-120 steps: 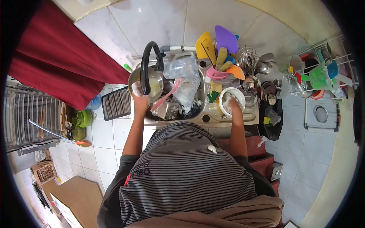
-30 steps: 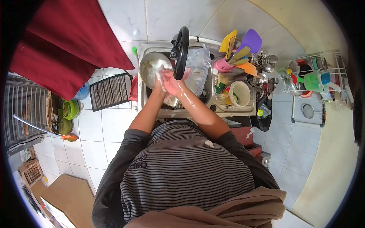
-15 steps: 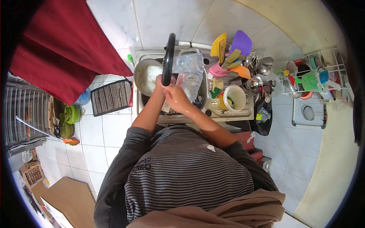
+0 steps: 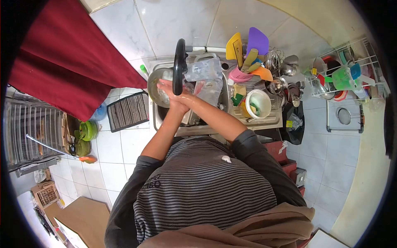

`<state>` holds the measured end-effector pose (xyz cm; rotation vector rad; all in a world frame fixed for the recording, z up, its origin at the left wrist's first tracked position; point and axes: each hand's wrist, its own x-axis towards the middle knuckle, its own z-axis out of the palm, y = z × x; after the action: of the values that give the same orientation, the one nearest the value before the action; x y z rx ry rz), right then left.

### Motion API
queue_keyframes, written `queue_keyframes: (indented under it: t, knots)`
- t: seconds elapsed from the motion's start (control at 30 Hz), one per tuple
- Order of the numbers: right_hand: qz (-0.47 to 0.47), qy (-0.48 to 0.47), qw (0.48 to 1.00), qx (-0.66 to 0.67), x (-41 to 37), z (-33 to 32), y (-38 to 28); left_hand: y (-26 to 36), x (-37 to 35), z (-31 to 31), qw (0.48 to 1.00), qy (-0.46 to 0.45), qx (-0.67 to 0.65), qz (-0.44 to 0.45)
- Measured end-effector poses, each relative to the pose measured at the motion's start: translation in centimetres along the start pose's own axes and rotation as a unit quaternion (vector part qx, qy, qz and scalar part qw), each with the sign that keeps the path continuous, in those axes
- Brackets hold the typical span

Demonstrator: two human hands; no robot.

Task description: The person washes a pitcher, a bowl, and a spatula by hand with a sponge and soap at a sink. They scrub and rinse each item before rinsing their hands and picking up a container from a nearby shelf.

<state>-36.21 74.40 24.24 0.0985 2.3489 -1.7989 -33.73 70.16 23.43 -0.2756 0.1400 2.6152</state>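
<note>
Both my hands meet under the curved black tap [image 4: 179, 66], over the metal sink [image 4: 227, 84]. My right hand [image 4: 168, 89] lies across the top, wet, its fingers stretched out to the left above a round metal bowl [image 4: 153, 93] with whitish suds or water in it. Beneath it is my left hand [image 4: 179, 106], touching it; its fingers are mostly hidden. No object shows in either hand. Clear plastic containers [image 4: 204, 69] sit in the sink just right of my hands.
On the drainboard stand a white tub [image 4: 258, 103], a green-and-yellow sponge [image 4: 237, 98] and a pink holder [image 4: 239, 75] with colourful spatulas. Metal utensils [image 4: 278, 85] crowd its right end. A wire rack [image 4: 349, 78] hangs at right; a red curtain [image 4: 62, 53] hangs left.
My right hand has slid left over the left one, and its fingers now stretch toward the bowl. The view has shifted slightly.
</note>
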Motion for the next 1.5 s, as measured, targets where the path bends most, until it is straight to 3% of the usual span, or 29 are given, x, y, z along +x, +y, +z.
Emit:
queue_keyframes:
  t: [0.1, 0.2, 0.23, 0.33, 0.37, 0.43, 0.47, 0.53, 0.57, 0.63, 0.67, 0.7, 0.73, 0.77, 0.83, 0.87, 0.9, 1.1, 1.2, 1.5]
  knots:
    - [0.016, 0.022, 0.979, 0.200, -0.4, 0.7, -2.7, 1.6, 0.5, -2.0, 0.998, -0.045, 0.017, 0.035]
    - [0.036, -0.019, 0.961, 0.275, -1.7, 0.2, -2.8, 3.0, 1.9, -1.2, 0.970, 0.165, 0.062, 0.165]
    - [0.042, -0.044, 0.957, 0.283, -2.3, -0.4, -2.5, 4.1, 2.6, -2.6, 0.981, 0.170, 0.050, 0.077]
    - [0.058, -0.143, 0.960, 0.235, -4.7, -3.2, -1.5, 6.9, 5.4, -12.7, 0.993, -0.073, 0.026, -0.087]
    - [0.064, -0.175, 0.961, 0.207, -5.6, -4.5, -1.3, 7.8, 8.5, -18.5, 0.990, -0.075, -0.020, -0.118]
    - [0.050, -0.231, 0.970, 0.051, -5.3, -7.0, -0.4, 3.9, 4.6, -8.0, 0.985, 0.167, 0.012, -0.037]
    - [0.044, -0.255, 0.966, -0.026, -5.2, -8.3, 0.0, 2.2, 3.0, -3.7, 0.970, 0.241, 0.015, -0.031]
    - [-0.099, -0.214, 0.971, -0.050, -5.7, -11.0, -0.8, 0.4, 2.4, 0.6, 0.944, 0.327, 0.024, -0.035]
    - [-0.170, -0.191, 0.965, -0.061, -6.3, -12.2, -1.6, 0.4, 2.8, -0.7, 0.953, 0.299, 0.011, -0.045]
    - [0.020, -0.173, 0.963, 0.205, -8.4, -14.7, -5.8, 0.0, 3.7, -1.9, 0.961, 0.272, 0.027, -0.035]
    - [0.113, -0.156, 0.922, 0.335, -9.2, -15.5, -6.7, -0.3, 4.0, -1.7, 0.957, 0.283, 0.052, -0.034]
    - [0.109, -0.133, 0.985, 0.015, -9.6, -16.0, -5.9, -0.7, 4.2, -1.7, 0.952, 0.295, 0.078, -0.034]
    - [0.098, -0.101, 0.942, -0.306, -9.9, -16.4, -4.9, -1.1, 4.3, -1.5, 0.945, 0.308, 0.102, -0.035]
    - [0.079, -0.065, 0.798, -0.594, -10.6, -16.7, -3.8, -1.4, 4.6, -1.3, 0.943, 0.310, 0.098, -0.068]
    - [-0.042, -0.017, 0.931, -0.363, -12.7, -18.1, -2.3, -1.6, 4.1, -0.6, 0.942, 0.297, 0.107, -0.116]
    - [-0.104, 0.012, 0.966, -0.238, -13.5, -18.5, -3.0, -1.6, 4.1, -1.0, 0.943, 0.292, 0.107, -0.116]
    - [-0.092, -0.030, 0.983, -0.158, -14.7, -19.2, -4.1, -1.5, 4.1, -1.2, 0.945, 0.287, 0.107, -0.116]
    - [-0.083, -0.063, 0.959, -0.265, -20.7, -20.3, -10.8, -1.5, 4.3, -2.2, 0.940, 0.295, 0.124, -0.118]
    - [-0.100, -0.021, 0.958, -0.267, -21.8, -18.8, -12.7, -1.7, 4.0, -1.5, 0.935, 0.307, 0.138, -0.115]
    - [-0.116, -0.130, 0.932, -0.317, -22.8, -18.4, -13.4, -1.8, 4.2, -0.8, 0.937, 0.304, 0.143, -0.100]
